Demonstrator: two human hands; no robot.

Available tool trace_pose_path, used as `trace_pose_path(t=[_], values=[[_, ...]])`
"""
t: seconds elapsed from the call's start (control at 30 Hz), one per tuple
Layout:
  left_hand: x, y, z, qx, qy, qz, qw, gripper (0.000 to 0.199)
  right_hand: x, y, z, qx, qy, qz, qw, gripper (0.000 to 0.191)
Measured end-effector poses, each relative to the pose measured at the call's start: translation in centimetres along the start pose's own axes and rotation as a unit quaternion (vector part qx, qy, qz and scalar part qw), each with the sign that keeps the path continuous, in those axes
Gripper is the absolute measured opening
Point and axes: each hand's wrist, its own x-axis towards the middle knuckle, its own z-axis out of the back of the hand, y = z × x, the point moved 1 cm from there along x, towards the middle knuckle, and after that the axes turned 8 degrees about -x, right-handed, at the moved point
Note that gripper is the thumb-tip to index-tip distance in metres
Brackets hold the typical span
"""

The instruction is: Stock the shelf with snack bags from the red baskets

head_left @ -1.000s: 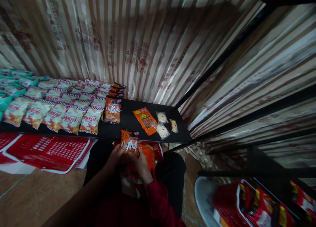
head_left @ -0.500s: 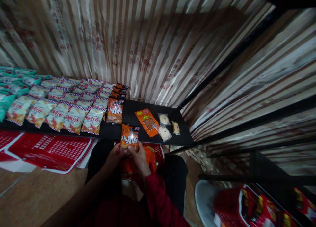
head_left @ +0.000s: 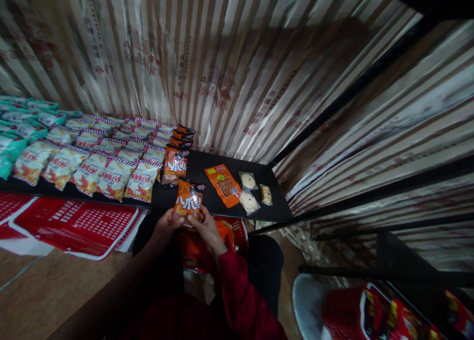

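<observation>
An orange snack bag with white lettering is held upright at the front edge of the black shelf. My left hand grips its lower left side, and my right hand grips its lower right side, thumbs on the front. Just behind it, a matching orange bag stands at the front of a row of the same kind. To the right lie a flat orange packet, two clear-wrapped round white pieces and a small yellowish wrapped piece.
Cream snack bags stand in rows on the left, with teal bags beyond. A red basket sits below the shelf. Orange packs in a red basket are between my legs. Black frame bars and a grey stool are right.
Both hands have brought the orange bag slightly left and up, closer to the row of orange bags. The view has shifted a little.
</observation>
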Motion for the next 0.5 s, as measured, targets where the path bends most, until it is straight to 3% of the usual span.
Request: trace_pose_path(t=[0.3, 0.5], values=[[0.3, -1.8, 0.0, 0.01, -0.015, -0.016, 1.0, 0.071, 1.5, 0.6, -1.0, -0.029, 0.016, 0.018, 0.999, 0.052], [1.6, -1.3, 1.1, 0.013, -0.044, -0.041, 0.998, 0.072, 2.8, 0.2, -1.9, -0.031, 0.001, 0.033, 0.999, 0.052]])
